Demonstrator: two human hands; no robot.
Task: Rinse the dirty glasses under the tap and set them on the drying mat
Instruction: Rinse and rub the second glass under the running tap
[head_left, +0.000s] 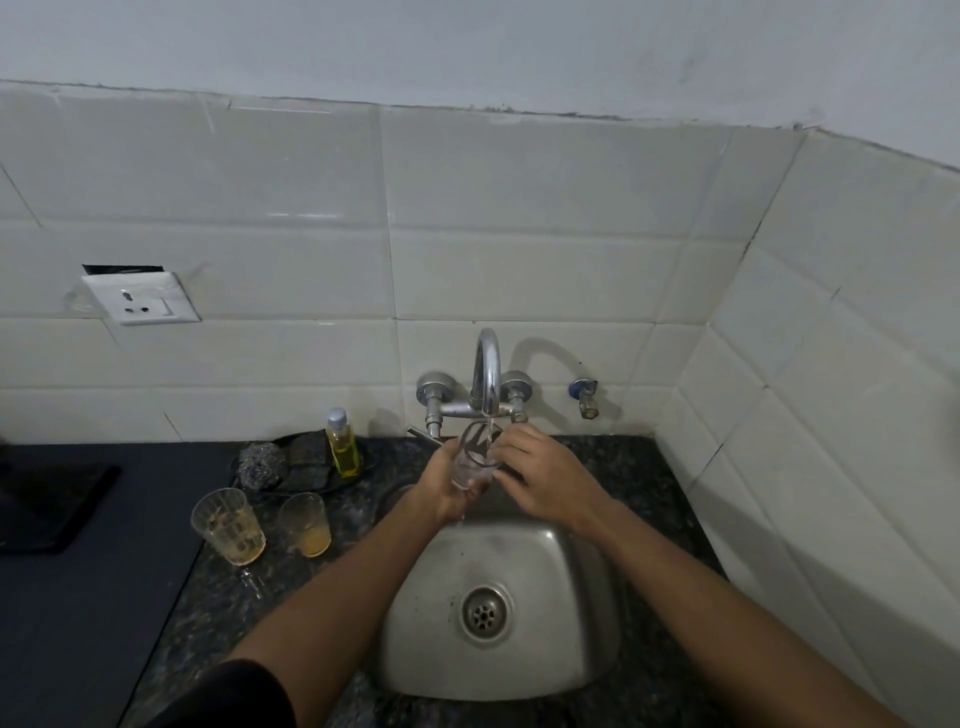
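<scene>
Left hand (445, 483) grips the clear glass (474, 457) under the running tap (487, 374), over the sink (571, 597); right hand (545, 475) pinches its rim. We're mid-rinse. Next: tip it out, carry to the mat (not visible). Two dirty glasses (228, 526) wait on the counter (218, 603).
</scene>
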